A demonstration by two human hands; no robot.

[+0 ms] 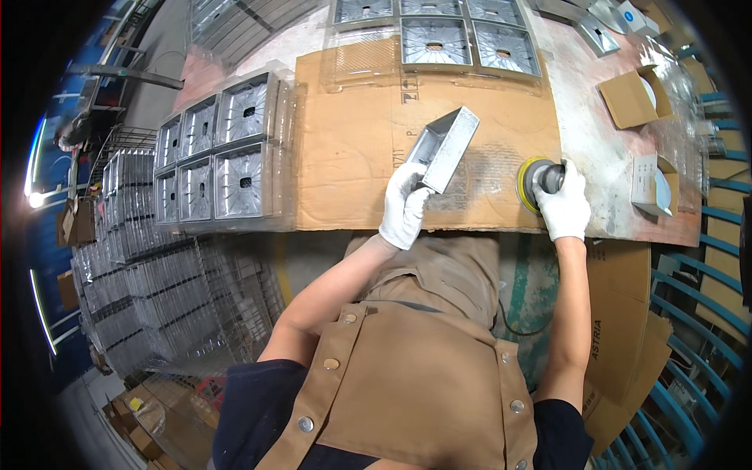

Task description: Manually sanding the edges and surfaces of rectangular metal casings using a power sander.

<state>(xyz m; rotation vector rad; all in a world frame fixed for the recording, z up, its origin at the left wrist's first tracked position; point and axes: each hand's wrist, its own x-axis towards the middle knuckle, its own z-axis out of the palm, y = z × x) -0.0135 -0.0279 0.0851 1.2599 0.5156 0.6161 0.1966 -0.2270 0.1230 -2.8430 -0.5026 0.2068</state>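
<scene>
My left hand, in a white glove, is closed on the near corner of a square grey metal housing. The housing stands tilted above the cardboard, with its hollow side facing left and a flat outer wall facing right. At the right side of the cardboard, my right hand, also gloved in white, is wrapped round a hand-held sander. A yellow edge shows round the sander's disc. The sander and the housing are apart. Dark smudges mark the cardboard sheet between them.
Clear plastic trays of similar metal housings stand at the left and far side of the table. An open carton and a smaller box with discs sit at the right. Stacked filled trays stand on the floor at left.
</scene>
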